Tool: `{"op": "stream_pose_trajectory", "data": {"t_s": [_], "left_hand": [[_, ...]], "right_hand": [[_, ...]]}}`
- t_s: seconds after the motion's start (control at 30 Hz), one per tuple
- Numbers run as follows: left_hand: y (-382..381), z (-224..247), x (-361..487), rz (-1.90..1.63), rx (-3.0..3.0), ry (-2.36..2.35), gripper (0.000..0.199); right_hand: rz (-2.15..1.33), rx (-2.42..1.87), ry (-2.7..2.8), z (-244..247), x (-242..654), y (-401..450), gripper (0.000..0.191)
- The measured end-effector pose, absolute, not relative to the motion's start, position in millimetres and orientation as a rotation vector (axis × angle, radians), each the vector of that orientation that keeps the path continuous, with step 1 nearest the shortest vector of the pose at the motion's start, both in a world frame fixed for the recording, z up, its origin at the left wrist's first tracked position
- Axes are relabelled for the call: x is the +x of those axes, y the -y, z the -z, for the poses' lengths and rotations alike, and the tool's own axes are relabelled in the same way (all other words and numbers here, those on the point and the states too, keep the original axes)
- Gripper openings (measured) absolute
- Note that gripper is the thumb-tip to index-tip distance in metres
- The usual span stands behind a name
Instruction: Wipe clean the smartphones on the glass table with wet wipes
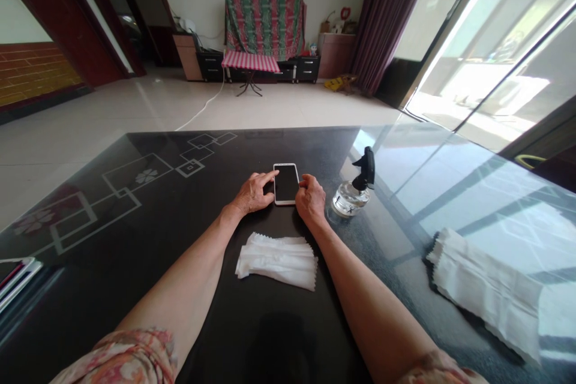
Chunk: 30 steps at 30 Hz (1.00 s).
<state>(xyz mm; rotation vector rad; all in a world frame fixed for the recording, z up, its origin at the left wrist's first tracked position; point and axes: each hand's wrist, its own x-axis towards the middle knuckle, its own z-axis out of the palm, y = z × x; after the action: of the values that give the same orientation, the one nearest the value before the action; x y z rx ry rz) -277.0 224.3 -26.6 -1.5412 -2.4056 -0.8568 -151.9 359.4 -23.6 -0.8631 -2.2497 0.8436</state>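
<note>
A white-framed smartphone (286,185) with a dark screen lies face up on the glossy black table (180,288). My left hand (252,193) is at its left side, index finger stretched onto the upper left corner and thumb apart near the lower left edge. At the right edge, my right hand (311,198) has its fingers curled in and closed against the phone; the fingertips are partly hidden. Between my forearms lies a folded white cloth (278,260) with zigzag edges. A clear spray bottle (351,197) with a black trigger head stands just right of my right hand.
Another white cloth (488,291) lies at the table's right. Part of a stacked, flat, light-edged object (20,279) shows at the left edge. Beyond the table are a small pink-striped folding table (251,62), a low black cabinet (307,68) and a glass door (495,66).
</note>
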Motion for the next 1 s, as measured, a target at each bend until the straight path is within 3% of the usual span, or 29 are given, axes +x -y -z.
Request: {"op": "stream_pose_trajectory", "data": {"t_s": [1.0], "left_hand": [[-233, 28, -267, 0.886, -1.659, 2.349, 0.061]], "right_hand": [[-0.561, -0.897, 2.314, 30, -155, -360, 0.043]]}}
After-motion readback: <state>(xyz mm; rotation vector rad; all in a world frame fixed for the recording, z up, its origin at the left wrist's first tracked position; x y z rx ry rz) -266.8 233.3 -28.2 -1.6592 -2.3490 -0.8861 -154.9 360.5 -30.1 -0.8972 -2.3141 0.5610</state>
